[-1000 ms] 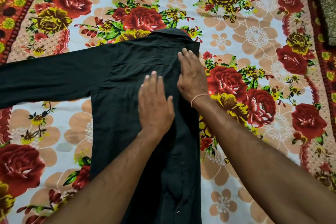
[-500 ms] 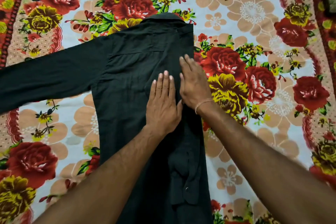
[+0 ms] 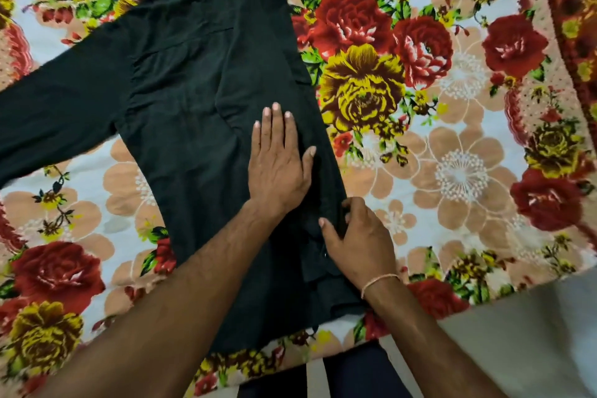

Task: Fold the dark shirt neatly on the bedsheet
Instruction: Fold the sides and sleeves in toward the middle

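The dark shirt (image 3: pixel 193 100) lies back-up on the floral bedsheet (image 3: pixel 452 145), collar at the top. Its right side is folded inward with a straight edge, and the left sleeve stretches out toward the left edge of the view. My left hand (image 3: pixel 277 161) rests flat, fingers together, on the middle of the shirt and presses it down. My right hand (image 3: pixel 355 236) is lower, at the folded right edge near the hem, with thumb and fingers pinching the bunched cuff fabric there.
The bedsheet's near edge (image 3: pixel 290 362) runs along the bottom, with grey floor (image 3: pixel 533 333) beyond it at lower right. A dark red patterned border (image 3: pixel 568 10) runs along the sheet's right side. Dark trousers (image 3: pixel 355 378) show at the bottom centre.
My right hand slid down from the upper shirt beside the left hand to the lower folded edge and closed on the fabric. The left hand stayed flat. The camera view shifted down toward the sheet's edge.
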